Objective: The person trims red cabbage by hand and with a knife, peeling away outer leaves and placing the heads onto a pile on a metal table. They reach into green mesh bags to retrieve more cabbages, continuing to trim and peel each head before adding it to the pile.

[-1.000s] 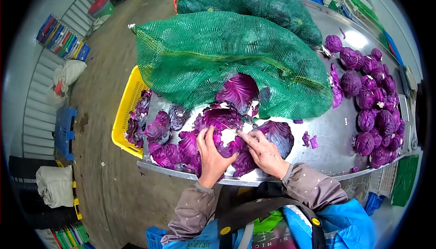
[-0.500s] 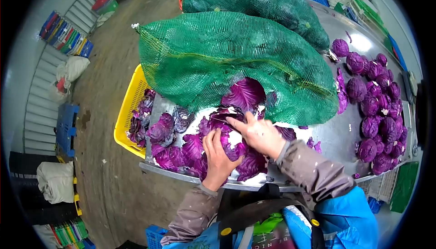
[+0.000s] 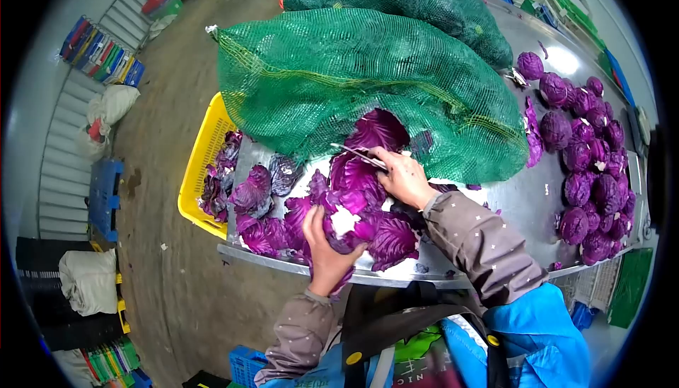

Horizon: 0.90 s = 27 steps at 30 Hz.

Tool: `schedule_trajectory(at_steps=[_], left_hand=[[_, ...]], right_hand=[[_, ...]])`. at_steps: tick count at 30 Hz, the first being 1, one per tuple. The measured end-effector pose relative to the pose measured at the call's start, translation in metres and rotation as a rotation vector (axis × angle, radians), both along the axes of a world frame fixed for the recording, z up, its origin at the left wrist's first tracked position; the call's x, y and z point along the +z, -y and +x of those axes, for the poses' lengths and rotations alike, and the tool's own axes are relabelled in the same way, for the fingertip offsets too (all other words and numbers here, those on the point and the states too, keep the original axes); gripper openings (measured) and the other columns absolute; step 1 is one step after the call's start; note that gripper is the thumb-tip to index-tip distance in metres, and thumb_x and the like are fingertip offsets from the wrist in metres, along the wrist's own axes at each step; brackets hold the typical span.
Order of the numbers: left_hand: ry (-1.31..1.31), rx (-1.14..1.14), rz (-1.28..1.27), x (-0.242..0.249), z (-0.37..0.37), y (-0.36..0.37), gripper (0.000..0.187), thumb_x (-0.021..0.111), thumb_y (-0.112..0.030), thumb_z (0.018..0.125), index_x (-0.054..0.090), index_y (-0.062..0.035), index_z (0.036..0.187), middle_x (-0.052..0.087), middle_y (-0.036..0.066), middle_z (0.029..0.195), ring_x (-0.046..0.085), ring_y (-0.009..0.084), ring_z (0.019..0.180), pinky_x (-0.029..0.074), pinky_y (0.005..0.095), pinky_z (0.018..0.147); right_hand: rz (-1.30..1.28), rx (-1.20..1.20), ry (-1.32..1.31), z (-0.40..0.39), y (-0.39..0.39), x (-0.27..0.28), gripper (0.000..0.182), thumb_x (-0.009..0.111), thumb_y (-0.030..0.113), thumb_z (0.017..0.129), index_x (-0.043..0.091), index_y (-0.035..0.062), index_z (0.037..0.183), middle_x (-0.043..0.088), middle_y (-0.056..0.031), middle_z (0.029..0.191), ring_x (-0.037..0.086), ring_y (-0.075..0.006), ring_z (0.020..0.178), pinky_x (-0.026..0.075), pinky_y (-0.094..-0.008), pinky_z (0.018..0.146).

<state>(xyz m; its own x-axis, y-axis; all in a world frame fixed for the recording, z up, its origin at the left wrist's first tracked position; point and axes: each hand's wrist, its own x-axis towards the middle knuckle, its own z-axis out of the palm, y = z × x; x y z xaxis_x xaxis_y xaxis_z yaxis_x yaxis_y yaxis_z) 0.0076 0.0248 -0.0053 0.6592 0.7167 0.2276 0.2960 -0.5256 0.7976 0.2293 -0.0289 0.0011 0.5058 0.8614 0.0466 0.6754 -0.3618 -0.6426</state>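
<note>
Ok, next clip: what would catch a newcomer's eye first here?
Probably the big green mesh sack lying across the metal table, with a second one behind it. Just below, the left hand grips a red cabbage while the right hand holds a knife amid loose purple leaves. A heap of trimmed cabbages sits at the table's right side.

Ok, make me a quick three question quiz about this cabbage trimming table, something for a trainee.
1. True or false: the left hand holds a red cabbage.
2. Which hand holds the knife: A left, B right?
3. Fill in: the loose purple leaves at the table's left end lie in a ____ crate.

Key: 1 true. 2 B, the right hand grips it by the green net sack. 3 yellow.
</note>
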Motion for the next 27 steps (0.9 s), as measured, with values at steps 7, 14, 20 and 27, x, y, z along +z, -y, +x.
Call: schedule_trajectory(at_steps=[7, 14, 20, 27], left_hand=[[0.724, 0.136, -1.270, -0.006, -0.038, -0.032, 0.077, 0.073, -0.018, 0.075, 0.029, -0.0093, 0.138, 0.043, 0.013, 0.128, 0.047, 0.0282, 0.119, 0.043, 0.0469, 0.100], [0.889, 0.075, -1.403, -0.004, -0.055, -0.038, 0.090, 0.078, -0.040, 0.070, 0.029, -0.0104, 0.139, 0.040, 0.010, 0.136, 0.041, 0.0328, 0.125, 0.036, 0.0531, 0.104], [0.617, -0.240, -0.852, 0.028, -0.041, -0.043, 0.110, 0.072, -0.058, 0.064, 0.013, -0.0131, 0.144, 0.030, 0.013, 0.141, 0.037, 0.0295, 0.128, 0.037, 0.0495, 0.104], [0.860, -0.103, -1.369, 0.048, -0.008, -0.020, 0.104, 0.070, -0.060, 0.067, 0.016, -0.0117, 0.143, 0.028, 0.015, 0.142, 0.034, 0.0372, 0.129, 0.035, 0.0600, 0.102]], right_hand=[[0.300, -0.160, -0.440, 0.023, 0.029, 0.027, 0.041, 0.061, 0.010, 0.075, 0.055, 0.0072, 0.115, 0.065, -0.0123, 0.087, 0.062, -0.0180, 0.078, 0.049, -0.0316, 0.074], [0.396, -0.126, -0.270, 0.020, 0.032, 0.082, 0.085, 0.073, 0.023, 0.078, 0.021, 0.0060, 0.143, 0.058, -0.0122, 0.110, 0.059, -0.0170, 0.091, 0.051, -0.0280, 0.075], [0.205, 0.171, -1.075, -0.066, 0.033, 0.112, 0.083, 0.075, 0.023, 0.076, 0.026, 0.0017, 0.140, 0.058, -0.0133, 0.110, 0.058, -0.0088, 0.065, 0.050, -0.0231, 0.055], [0.358, 0.113, -0.435, -0.089, 0.038, 0.083, 0.073, 0.069, 0.001, 0.073, 0.034, 0.0026, 0.137, 0.053, -0.0194, 0.126, 0.064, -0.0211, 0.091, 0.051, -0.0300, 0.075]])
